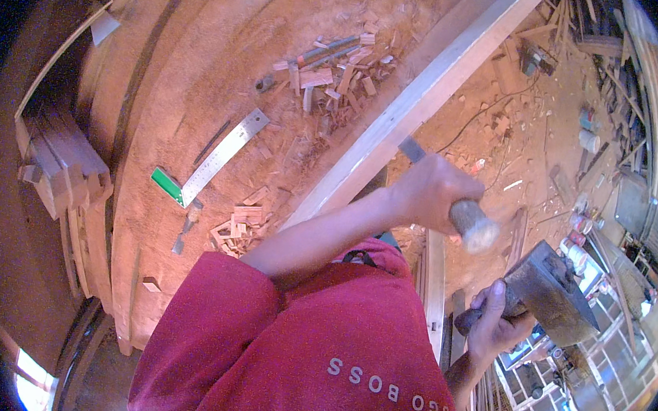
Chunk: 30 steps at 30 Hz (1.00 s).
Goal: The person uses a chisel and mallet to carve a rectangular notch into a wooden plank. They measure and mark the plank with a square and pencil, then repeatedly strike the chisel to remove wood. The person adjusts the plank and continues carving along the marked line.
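Observation:
My left hand is closed round a chisel, its pale worn handle end sticking out toward the lower right. The chisel's flat metal blade pokes out beyond my knuckles, close to the side of a long pale timber; whether it touches the wood I cannot tell. Lower right, my right hand grips the handle of a mallet with a big dark block head. The mallet head is raised apart from the chisel handle. The timber slants from the top right down to my waist, partly covered by my left forearm.
On the dusty bench left of the timber lies a try square with a green stock. Several wood offcuts are heaped beyond it, with more chips near my elbow. A cable crosses the littered floor. White metal frames stand lower right.

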Available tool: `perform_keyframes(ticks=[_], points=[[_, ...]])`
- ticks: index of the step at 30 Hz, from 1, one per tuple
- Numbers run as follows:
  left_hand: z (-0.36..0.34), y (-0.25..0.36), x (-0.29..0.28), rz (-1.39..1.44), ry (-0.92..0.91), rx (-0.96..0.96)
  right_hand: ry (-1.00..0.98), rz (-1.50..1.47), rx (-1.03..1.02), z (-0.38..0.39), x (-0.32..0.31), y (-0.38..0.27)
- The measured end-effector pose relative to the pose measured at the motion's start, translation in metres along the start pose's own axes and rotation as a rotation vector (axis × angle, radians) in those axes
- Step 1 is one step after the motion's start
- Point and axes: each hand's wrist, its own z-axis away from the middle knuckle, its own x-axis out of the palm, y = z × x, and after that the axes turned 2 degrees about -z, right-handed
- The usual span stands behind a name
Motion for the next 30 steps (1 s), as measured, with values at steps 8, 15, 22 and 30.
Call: perform_keyframes(ticks=[8,15,22,30], points=[[-0.022,-0.007,0.008,-0.026,0.038,-0.024,-0.007,-0.112,-0.084,-0.008,-0.004,-0.001],[-0.028,-0.019,0.011,-0.064,0.026,-0.028,-0.016,-0.119,-0.062,-0.010,-0.005,0.005],[-0.036,-0.017,0.009,-0.052,0.055,-0.063,-0.024,-0.090,-0.029,-0.011,-0.005,0.009],[-0.035,-0.021,0.011,-0.073,0.027,-0.049,-0.039,-0.069,-0.021,-0.012,-0.003,0.007]])
